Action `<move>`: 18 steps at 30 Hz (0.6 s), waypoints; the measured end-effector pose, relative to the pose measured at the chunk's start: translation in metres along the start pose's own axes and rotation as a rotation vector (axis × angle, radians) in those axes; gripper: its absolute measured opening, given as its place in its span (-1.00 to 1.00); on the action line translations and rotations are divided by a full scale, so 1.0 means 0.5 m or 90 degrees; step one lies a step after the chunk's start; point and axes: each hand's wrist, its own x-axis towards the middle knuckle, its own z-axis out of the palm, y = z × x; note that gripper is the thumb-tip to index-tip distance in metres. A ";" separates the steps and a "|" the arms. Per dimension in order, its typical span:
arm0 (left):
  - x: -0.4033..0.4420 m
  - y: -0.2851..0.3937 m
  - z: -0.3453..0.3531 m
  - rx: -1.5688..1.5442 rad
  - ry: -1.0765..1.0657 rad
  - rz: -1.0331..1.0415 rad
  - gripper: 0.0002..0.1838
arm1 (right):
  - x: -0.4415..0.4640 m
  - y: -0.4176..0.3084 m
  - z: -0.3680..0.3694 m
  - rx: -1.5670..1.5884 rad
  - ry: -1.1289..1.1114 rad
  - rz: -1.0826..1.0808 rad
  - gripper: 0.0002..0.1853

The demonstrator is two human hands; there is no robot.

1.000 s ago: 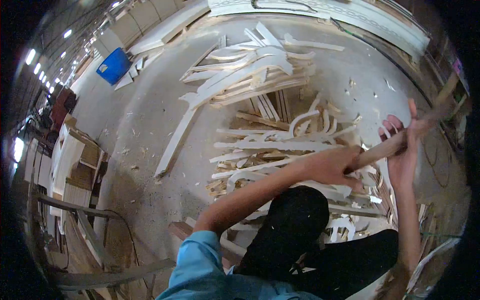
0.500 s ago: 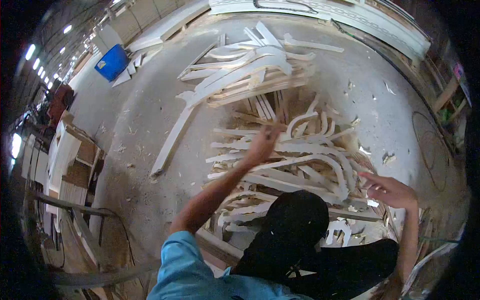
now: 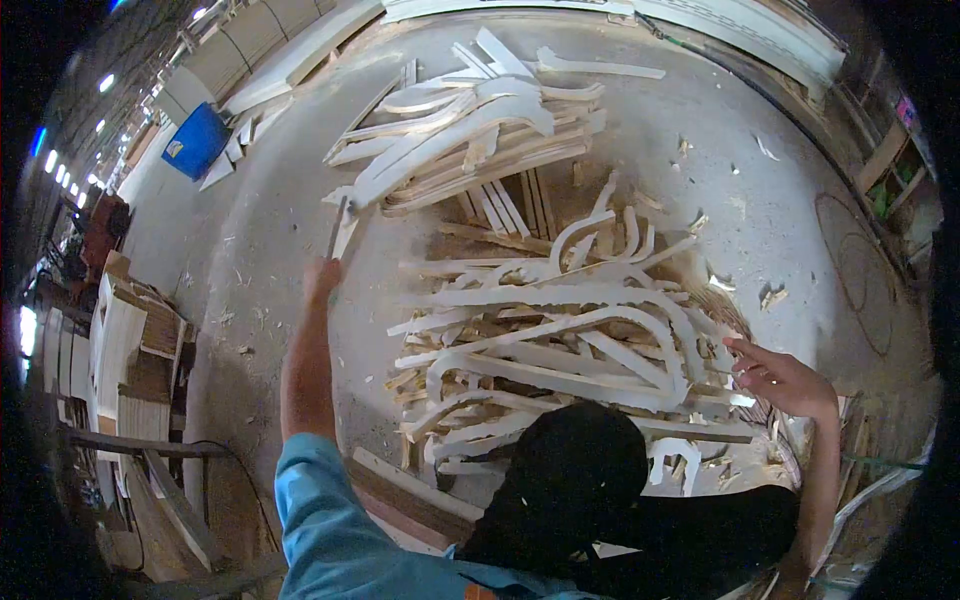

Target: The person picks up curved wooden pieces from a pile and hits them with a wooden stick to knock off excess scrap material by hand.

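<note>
1. Head view, left hand (image 3: 322, 272): closed, wood strip (image 3: 347, 235) gripped by its near end, arm stretched out to the left
2. Wood strip is held left of centre, pointed away from the body; its far end is seen at the left edge of the far stack (image 3: 455, 135), contact there cannot be told
3. Right hand (image 3: 785, 382): partly open, fingers loosely bent, held at the right end of the near pile (image 3: 540, 298); touch or gap cannot be told
4. Near pile: straight and curved pale pieces are heaped crosswise in front of the knees, long bent pieces seen on top
5. Far stack: wide curved pieces are piled over longer strips, beyond the near pile and slightly to the left
6. Black-clad knee (image 3: 580, 455) is seen at the near edge of the near pile, blue sleeve (image 3: 325, 510) at near left
7. Small arched piece (image 3: 676, 460) is seen right of the knee, between it and the right hand
8. Blue bin (image 3: 196, 142) is placed far left on the floor (image 3: 250, 225), white scraps (image 3: 228, 155) just beside it on the right
9. Dark hose (image 3: 735, 82) is run along the far right; wood chips (image 3: 773, 298) are scattered on the right
</note>
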 end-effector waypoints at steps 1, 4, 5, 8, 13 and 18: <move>0.009 0.000 -0.010 0.003 0.000 0.003 -0.59 | 0.005 0.009 0.000 0.004 0.000 0.000 -0.38; 0.092 -0.057 0.005 0.190 -0.035 0.008 -0.63 | 0.019 0.029 0.001 0.067 -0.018 -0.005 -0.38; 0.115 -0.070 0.008 0.202 -0.038 0.030 -0.62 | 0.021 0.026 0.001 0.038 -0.011 -0.002 -0.38; 0.066 0.011 -0.066 0.199 -0.119 -0.036 -0.61 | 0.022 0.010 0.001 0.002 -0.011 -0.002 -0.38; 0.129 -0.080 -0.075 0.348 -0.106 0.169 -0.70 | 0.046 0.015 0.002 -0.027 -0.027 -0.011 -0.37; 0.010 -0.098 -0.157 0.370 -0.112 0.246 -0.74 | 0.062 -0.013 0.011 -0.078 -0.024 -0.059 -0.36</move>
